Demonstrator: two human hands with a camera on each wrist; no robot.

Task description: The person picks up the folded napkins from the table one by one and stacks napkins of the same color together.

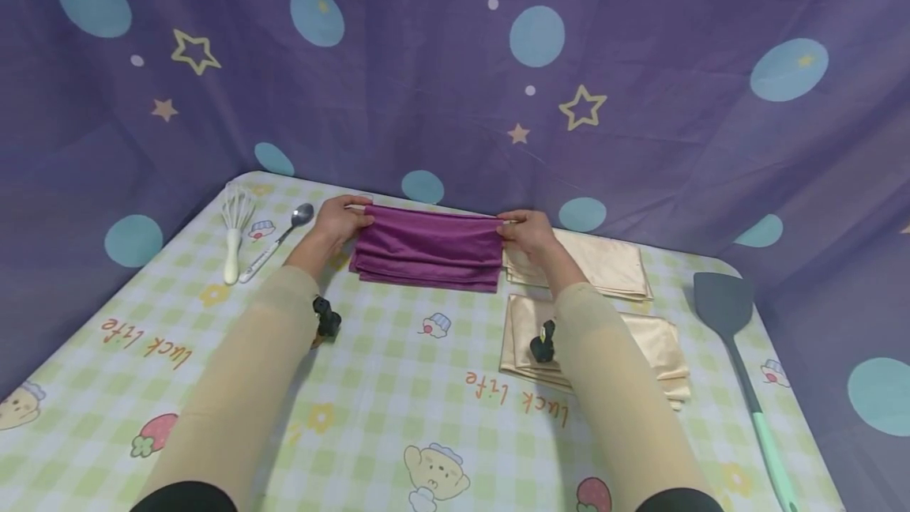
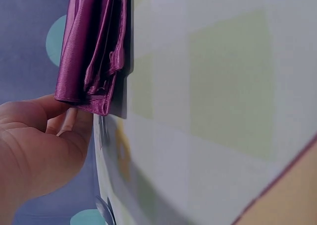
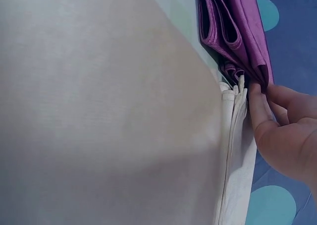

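Note:
A folded purple satin cloth (image 1: pixel 430 250) is near the back edge of the table, its layers visible from both ends in the wrist views. My left hand (image 1: pixel 341 221) pinches its far left corner between thumb and fingers. At the far right corner, my right hand (image 1: pixel 529 234) pinches the cloth the same way. Just right of it lies a folded beige cloth (image 1: pixel 604 259), partly under my right hand and wrist. Nearer to me is a second folded beige cloth (image 1: pixel 657 342), partly covered by my right forearm.
On the left lie a white whisk (image 1: pixel 233 235) and a metal spoon (image 1: pixel 277 243). A spatula (image 1: pixel 742 370) with a grey head and mint handle lies along the right edge. The table has a green checked cover (image 1: pixel 370 401), and a purple curtain (image 1: pixel 426 85) hangs behind.

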